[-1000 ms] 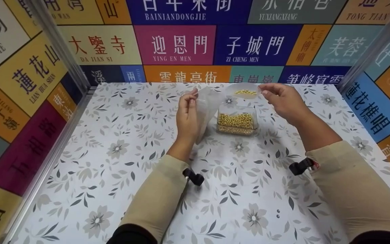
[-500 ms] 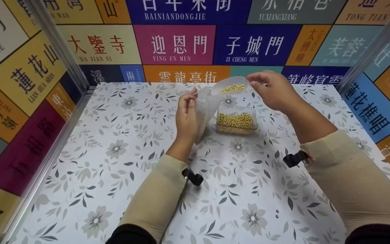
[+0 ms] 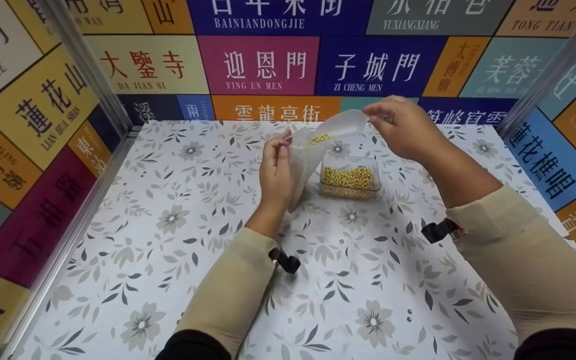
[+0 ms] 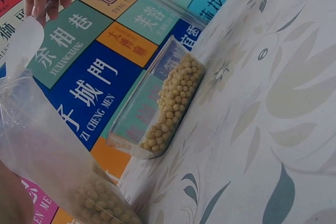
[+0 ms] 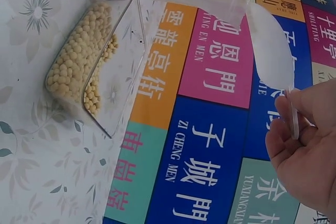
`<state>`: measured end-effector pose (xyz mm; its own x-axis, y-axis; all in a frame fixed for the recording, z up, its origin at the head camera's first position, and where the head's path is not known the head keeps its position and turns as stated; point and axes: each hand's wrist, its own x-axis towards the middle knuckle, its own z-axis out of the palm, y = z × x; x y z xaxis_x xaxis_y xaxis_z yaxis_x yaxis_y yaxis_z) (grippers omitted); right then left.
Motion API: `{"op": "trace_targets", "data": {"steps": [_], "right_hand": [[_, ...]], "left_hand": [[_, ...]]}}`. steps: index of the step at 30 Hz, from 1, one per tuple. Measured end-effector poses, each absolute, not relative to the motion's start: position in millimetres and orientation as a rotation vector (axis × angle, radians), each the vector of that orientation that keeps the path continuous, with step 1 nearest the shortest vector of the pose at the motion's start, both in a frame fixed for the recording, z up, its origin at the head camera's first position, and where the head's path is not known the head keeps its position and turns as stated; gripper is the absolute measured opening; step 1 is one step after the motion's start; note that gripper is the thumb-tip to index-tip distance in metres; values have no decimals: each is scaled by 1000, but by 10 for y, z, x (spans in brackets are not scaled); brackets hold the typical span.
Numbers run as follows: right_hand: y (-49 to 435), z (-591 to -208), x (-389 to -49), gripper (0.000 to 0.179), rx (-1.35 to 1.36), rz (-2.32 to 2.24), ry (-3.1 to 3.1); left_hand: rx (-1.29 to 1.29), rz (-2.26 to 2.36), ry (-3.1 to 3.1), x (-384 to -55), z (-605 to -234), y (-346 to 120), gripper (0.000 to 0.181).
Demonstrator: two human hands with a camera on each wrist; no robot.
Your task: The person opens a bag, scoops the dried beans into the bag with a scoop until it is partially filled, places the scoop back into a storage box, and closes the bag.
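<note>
My left hand (image 3: 276, 175) holds a clear plastic bag (image 3: 302, 162) upright by its side, its mouth facing up. Soybeans (image 4: 100, 200) lie in the bottom of the bag, as the left wrist view shows. Between thumb and fingers, my right hand (image 3: 410, 130) pinches the short handle of a translucent white scoop (image 3: 350, 121). The scoop is tilted down to the left, its tip at the bag's mouth. A few soybeans (image 3: 321, 138) are at that low end. Right of the bag, a clear rectangular container (image 5: 139, 22) stands on the table with soybeans in it.
The table (image 3: 218, 300) has a white cloth with grey flowers and leaves. Panels with large lettering (image 3: 258, 65) rise behind it and along both sides. A metal frame post (image 3: 98, 75) runs up the back left corner.
My right hand has raised the scoop and brought it left to the bag, tipping it. The soybeans have slid from the scoop's middle to its low end. My left hand stays put.
</note>
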<state>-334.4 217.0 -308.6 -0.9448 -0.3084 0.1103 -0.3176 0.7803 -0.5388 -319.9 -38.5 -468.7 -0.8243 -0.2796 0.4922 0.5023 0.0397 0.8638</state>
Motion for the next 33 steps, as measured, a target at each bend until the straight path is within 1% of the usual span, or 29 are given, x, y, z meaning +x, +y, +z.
{"op": "trace_targets", "data": {"steps": [7,12,23,27,33], "right_hand": [[2228,-3128,-3337,40,497,939,-2924],[2368,-3225,-3359,42,423,989,-2917],[2762,-3663,-3490,47,237,1082,-2970],[2866,-3816,-3537,47,222,1038,-3041],[2941,-4004,-3561,44,281,950,-3098]], "left_hand": [[-255,-1864,-1755,-3201,-4689,-393,17],[-253,-1849,-1765,-3203,-4691,-396,17],[-244,-1852,-1760,-3203,-4696,-391,17],[-248,-1855,-1750,-3194,-4691,-389,17],[-243,-1876,-1737,-3193,-4682,-389,17]]}}
